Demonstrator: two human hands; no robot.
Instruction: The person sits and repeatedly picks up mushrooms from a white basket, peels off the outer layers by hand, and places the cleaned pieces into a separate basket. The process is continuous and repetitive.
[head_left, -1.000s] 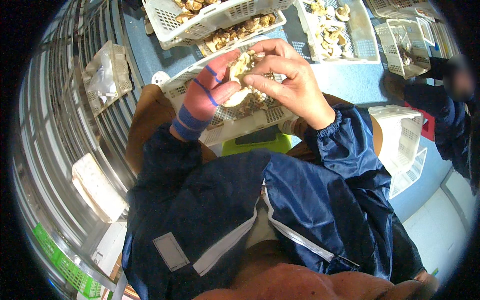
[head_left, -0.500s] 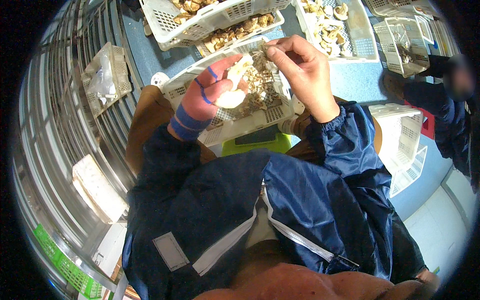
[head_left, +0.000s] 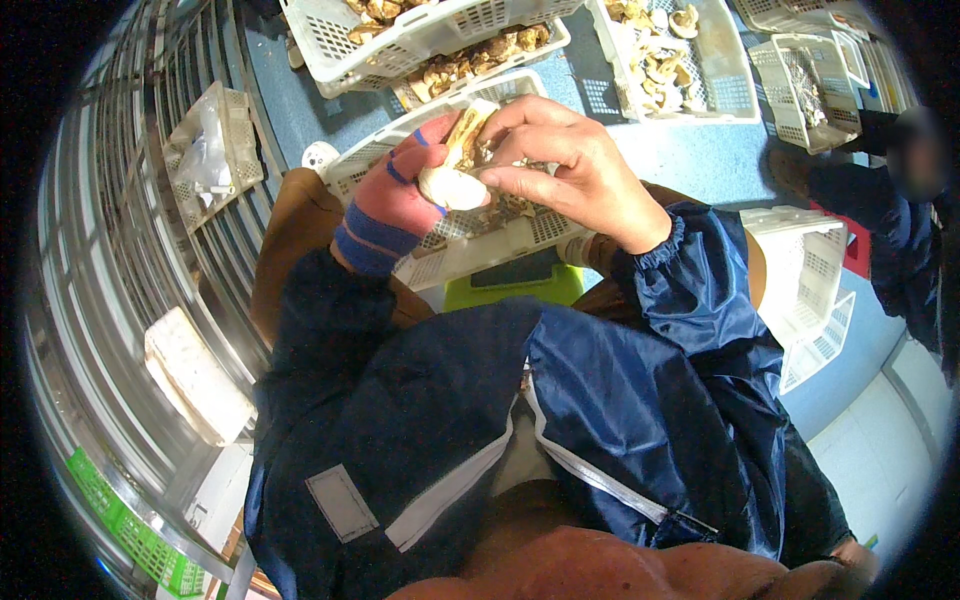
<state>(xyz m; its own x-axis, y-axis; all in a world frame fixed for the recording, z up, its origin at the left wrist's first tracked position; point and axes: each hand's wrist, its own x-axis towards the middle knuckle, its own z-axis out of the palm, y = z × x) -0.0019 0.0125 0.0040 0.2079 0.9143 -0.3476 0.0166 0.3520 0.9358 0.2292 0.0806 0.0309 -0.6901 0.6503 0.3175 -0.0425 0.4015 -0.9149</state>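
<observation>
A pale mushroom (head_left: pixel 454 189) with a smooth whitish cap and a yellowish-brown stem is held in front of me. My left hand (head_left: pixel 385 208), in a pink and blue striped glove, is closed around it from the left. My bare right hand (head_left: pixel 590 178) meets it from the right, its thumb at the cap and its bent index finger at the stem's upper end. Below both hands stands a white plastic basket (head_left: pixel 540 238) holding brown and pale scraps, partly hidden by the hands.
Beyond it are stacked white baskets (head_left: pixel 385 65) of brown mushrooms and another basket (head_left: pixel 727 85) of pale cut pieces. A green stool (head_left: pixel 515 287) sits between my legs. Metal racking (head_left: pixel 120 230) runs along the left. Another person (head_left: pixel 905 215) is at the right.
My right hand has come down and in from the basket's far side, where its fingers were pinched on scraps, to the mushroom. The mushroom's stem now points more upward in my left hand.
</observation>
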